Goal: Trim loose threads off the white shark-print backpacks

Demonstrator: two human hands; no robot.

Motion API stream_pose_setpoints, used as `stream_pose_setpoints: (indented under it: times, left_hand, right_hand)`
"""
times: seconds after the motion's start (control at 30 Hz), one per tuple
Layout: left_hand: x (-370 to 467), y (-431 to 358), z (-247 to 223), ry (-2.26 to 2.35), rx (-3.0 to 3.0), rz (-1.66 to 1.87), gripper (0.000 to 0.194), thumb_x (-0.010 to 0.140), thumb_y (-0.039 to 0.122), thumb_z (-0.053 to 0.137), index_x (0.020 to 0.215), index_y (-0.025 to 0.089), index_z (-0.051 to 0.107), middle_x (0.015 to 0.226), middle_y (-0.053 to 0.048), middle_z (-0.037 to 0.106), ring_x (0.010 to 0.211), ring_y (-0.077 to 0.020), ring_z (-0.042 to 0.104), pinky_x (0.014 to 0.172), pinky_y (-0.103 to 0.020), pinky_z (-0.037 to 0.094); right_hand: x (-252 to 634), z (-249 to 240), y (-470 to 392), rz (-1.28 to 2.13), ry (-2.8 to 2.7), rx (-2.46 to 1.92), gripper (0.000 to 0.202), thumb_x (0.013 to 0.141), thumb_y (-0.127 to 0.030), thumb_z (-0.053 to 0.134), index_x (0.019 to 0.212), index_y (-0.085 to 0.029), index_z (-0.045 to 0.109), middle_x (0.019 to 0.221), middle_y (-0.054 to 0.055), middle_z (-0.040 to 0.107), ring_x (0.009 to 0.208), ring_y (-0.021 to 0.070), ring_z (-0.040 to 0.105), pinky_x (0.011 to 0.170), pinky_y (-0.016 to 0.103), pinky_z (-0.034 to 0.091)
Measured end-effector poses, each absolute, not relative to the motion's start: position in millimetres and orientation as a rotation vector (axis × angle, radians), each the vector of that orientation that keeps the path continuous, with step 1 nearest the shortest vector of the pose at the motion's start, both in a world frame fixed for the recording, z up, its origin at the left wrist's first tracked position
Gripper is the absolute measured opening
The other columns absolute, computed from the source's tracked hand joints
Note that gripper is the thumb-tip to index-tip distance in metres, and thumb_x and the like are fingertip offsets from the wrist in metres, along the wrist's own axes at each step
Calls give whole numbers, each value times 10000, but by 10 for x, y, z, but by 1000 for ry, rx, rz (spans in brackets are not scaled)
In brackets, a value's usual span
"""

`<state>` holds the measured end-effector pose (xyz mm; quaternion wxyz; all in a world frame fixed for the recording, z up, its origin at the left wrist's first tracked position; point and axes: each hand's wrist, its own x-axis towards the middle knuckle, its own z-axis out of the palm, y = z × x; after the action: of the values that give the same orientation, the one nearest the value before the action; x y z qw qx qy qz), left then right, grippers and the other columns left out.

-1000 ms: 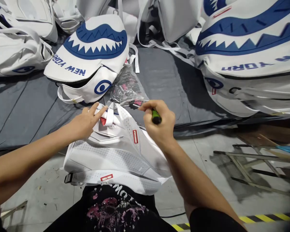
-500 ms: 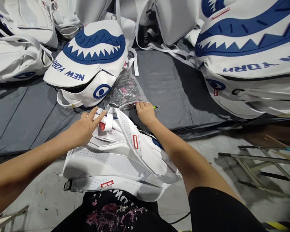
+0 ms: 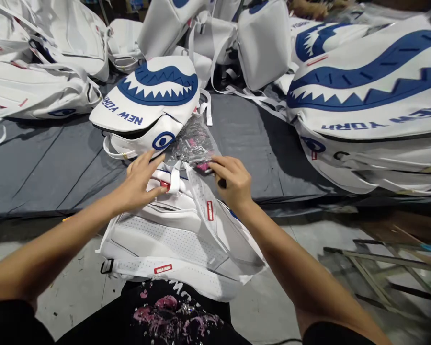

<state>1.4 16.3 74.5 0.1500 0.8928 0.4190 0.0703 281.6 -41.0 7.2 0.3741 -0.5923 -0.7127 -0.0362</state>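
Backpack (image 3: 165,239) prob. on lap (image 3: 172,314), poly bag (image 3: 193,140) behind on tbl (image 3: 251,134) btwn other packs (image 3: 158,93).

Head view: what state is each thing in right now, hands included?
Left hand: fingers spread, at the near backpack.
Right hand: curled around a dark-ended tool.
Near backpack: strap side toward the camera.
Clear plastic bag: lying crumpled.
Middle backpack: lying print up, opening partly gaping.
Right backpack: lying print up; whether closed, cannot tell.
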Motion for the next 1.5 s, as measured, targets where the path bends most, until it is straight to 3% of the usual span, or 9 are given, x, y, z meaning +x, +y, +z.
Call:
stream_pose_setpoints:
  times: [0.13,0.23,0.33,0.53,0.67,0.8,0.97,1.13,1.5]
  left_hand:
    - [103,-276,796,976,1963,732,449,904,422,625,1275,169,609,1231,-123,684,1102,-237,647,962,-393,512]
    - [137,-537,736,800,1587,629,263,841,398,697,947,158,675,887,-54,723,825,-179,667,755,-307,533]
    - [75,-691,664,962,1585,834,151,806,320,734,806,178,680,779,-16,708,756,-156,635,734,-288,507]
    - [-47,-853,577,889,1629,987,72,843,232,713,781,196,718,811,-30,737,787,-171,679,771,-299,525]
    - [-158,-932,516,616,1732,778,200,854,371,759,775,189,735,835,-49,735,792,-178,695,757,-288,543]
    - [-410,-926,427,819,1993,926,339,905,463,691,1128,209,712,1153,-110,727,1096,-238,679,988,-377,533]
    - [-665,-740,247,1625,2050,801,781,887,461,694,1541,203,354,1598,-181,399,1499,-331,358,1205,-555,338]
    - [-668,-690,44,1647,1988,539,693,843,369,758,1456,237,462,1394,-115,627,1261,-316,621,1028,-472,532]
    - [-698,-690,-140,1613,2122,643,668,830,338,767,1412,171,485,1373,-128,645,1260,-297,628,1036,-420,532]
  right_hand:
    - [2422,400,-806,-61,-1985,-1090,268,946,-222,571,1124,-320,747,1282,68,714,1201,268,632,1023,506,518]
    - [2214,520,-961,-18,-2017,-982,323,965,-239,546,1229,-334,704,1341,71,677,1226,265,626,982,472,552]
    - [2103,571,-1051,184,-1750,-1149,428,966,-263,568,1393,-283,586,1364,136,638,1116,255,679,816,399,603]
    - [1971,669,-1239,723,-1805,-1056,110,952,-262,619,967,-218,719,891,45,743,795,177,689,722,306,550]
    - [1975,770,-1264,1136,-1904,-1057,310,967,-350,595,708,-194,662,637,0,633,564,131,568,519,246,440]
    - [2039,686,-1115,639,-1908,-1307,146,933,-267,611,844,-199,705,718,16,695,623,152,623,579,254,458]
    - [1972,532,-898,235,-2143,-1537,326,874,-95,511,1071,-228,734,910,43,778,825,202,712,675,281,451]
    - [1730,571,-680,581,-2612,-1891,407,812,-56,538,1101,-260,740,936,43,788,857,226,714,624,288,338]
    - [1491,592,-624,394,-2897,-1854,321,932,-58,441,1124,-145,683,982,139,742,842,242,707,636,295,375]
